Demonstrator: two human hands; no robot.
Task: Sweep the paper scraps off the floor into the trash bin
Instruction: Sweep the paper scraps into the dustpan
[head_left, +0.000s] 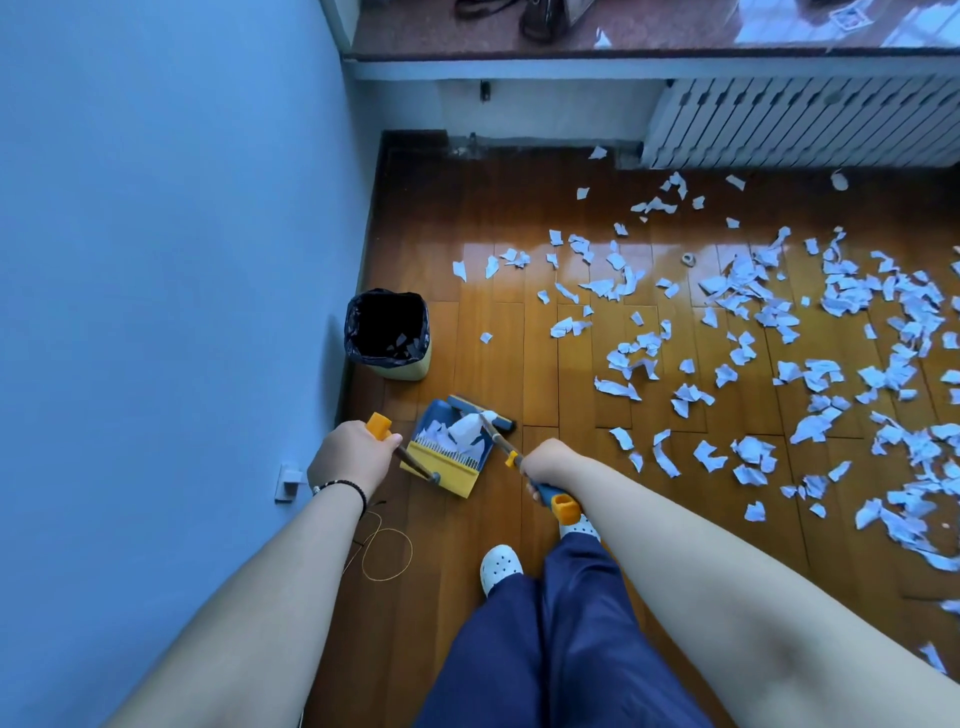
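Both forearms reach down: left grip is closed round the dustpan handle, right grip round the broom handle. Some scraps lie in the pan, most strewn over the floor rightward; bin just beyond.

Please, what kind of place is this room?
Probably a room in a home: a wooden floor, a radiator under a stone window sill, and a small lined trash bin by the wall.
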